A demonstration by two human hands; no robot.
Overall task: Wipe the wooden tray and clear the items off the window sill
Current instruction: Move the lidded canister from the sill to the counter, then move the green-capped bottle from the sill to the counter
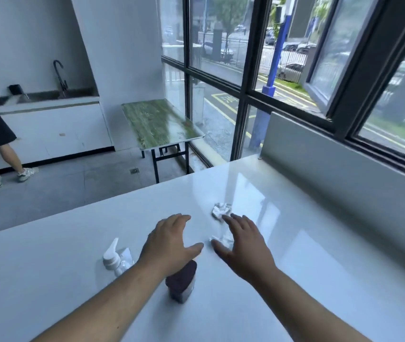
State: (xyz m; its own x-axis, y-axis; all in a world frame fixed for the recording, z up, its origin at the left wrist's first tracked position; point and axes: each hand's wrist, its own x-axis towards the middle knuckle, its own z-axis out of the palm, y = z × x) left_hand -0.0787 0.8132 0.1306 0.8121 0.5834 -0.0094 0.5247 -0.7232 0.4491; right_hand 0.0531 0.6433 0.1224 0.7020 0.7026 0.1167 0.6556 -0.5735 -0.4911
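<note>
A: Glossy white counter (295, 255) under a big dark-framed window (245, 90), street beyond. Working outward, what's nearest?

B: At six o'clock, a squat clear jar with a dark maroon lid (181, 280), half under the left wrist. At about eight o'clock of it, a white pump-top dispenser bottle (113, 257), apparently lying on its side.

A: And the hands?

B: The left hand (171, 240) and the right hand (243, 245) both hover palm-down, fingers spread, gripping nothing. Under the right thumb lies a small crumpled clear wrapper (222, 240); at twelve o'clock of the right fingertips, a second crumpled silvery-white wad (221, 210).

A: How will those handle?

B: Feather-light and soft, I'd judge — pinch anywhere. The jar looks rigid, possibly slick; grip its sides below the lid.

A: The wooden tray?

B: Not in view — only a green wood-grain folding table (162, 122) at eleven o'clock.
</note>
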